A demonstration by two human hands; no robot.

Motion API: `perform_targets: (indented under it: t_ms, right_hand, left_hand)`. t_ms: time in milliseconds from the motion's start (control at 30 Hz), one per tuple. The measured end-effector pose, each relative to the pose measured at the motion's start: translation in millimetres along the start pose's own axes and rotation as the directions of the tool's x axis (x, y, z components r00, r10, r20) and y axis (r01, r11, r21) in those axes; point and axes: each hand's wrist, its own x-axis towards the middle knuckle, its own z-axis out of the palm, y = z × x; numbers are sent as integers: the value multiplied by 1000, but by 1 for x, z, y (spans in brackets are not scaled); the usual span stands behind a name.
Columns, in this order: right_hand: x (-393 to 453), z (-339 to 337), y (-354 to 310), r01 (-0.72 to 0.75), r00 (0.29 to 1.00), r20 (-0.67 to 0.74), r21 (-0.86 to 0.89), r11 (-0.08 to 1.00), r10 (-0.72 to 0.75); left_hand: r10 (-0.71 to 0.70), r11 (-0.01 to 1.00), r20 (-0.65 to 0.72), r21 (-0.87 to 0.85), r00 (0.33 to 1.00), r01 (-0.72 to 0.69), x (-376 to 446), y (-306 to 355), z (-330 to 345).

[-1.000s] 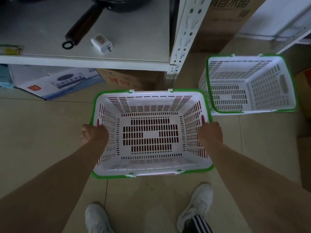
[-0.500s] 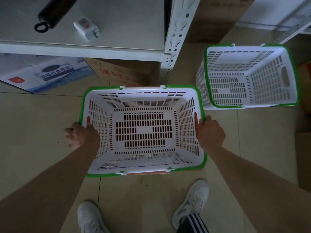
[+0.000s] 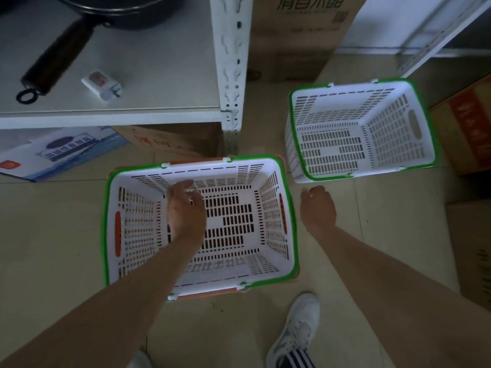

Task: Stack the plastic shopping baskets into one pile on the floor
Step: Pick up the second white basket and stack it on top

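A white slotted basket with a green rim [image 3: 273, 208] sits nested in an orange-rimmed basket [image 3: 207, 292] on the floor in front of me; only the orange edges show around it. A second white, green-rimmed basket [image 3: 393, 120] stands apart on the floor at the upper right. My left hand [image 3: 184, 211] hovers over the inside of the nested basket, fingers apart, holding nothing. My right hand [image 3: 317, 208] hangs just outside that basket's right wall, below the second basket, empty with loose fingers.
A white metal shelf [image 3: 159, 112] with a black pan [image 3: 53, 57] and a small white plug [image 3: 102, 85] is at the upper left. Cardboard boxes [image 3: 297, 35] stand behind and at the right edge [image 3: 470, 128]. My shoe [image 3: 295, 330] is on the tiled floor.
Both hands have let go of the basket's side walls. The basket now rests lower inside the orange one. My left hand moved over its inside, my right hand drew off to the right.
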Motion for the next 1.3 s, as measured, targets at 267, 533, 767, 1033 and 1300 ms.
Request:
perform_targets:
  t_ms: [267,533,767,1033,1300]
  right_hand:
    - [60,-47,47,-95,995,21,188,978,92]
    - [140,-78,98,-93,996,38,253,963,86]
    - [209,-101,119,-38,999,-5,265,963,40]
    - [273,-119,130,-27,999,-43,161,987,34]
    - [340,-145,148,-48,944,-324,41,998,59]
  left_hand:
    - [45,970,304,-241,952,31,-45,111,123]
    - [-22,978,357,-186,934,95,-38,157,220]
    - [-43,994,219,-86,975,64,-17,179,278]
    - [-111,994,107,-3,988,112,22,171,324]
    - [-193,981,18,-13,981,193,62,165,342]
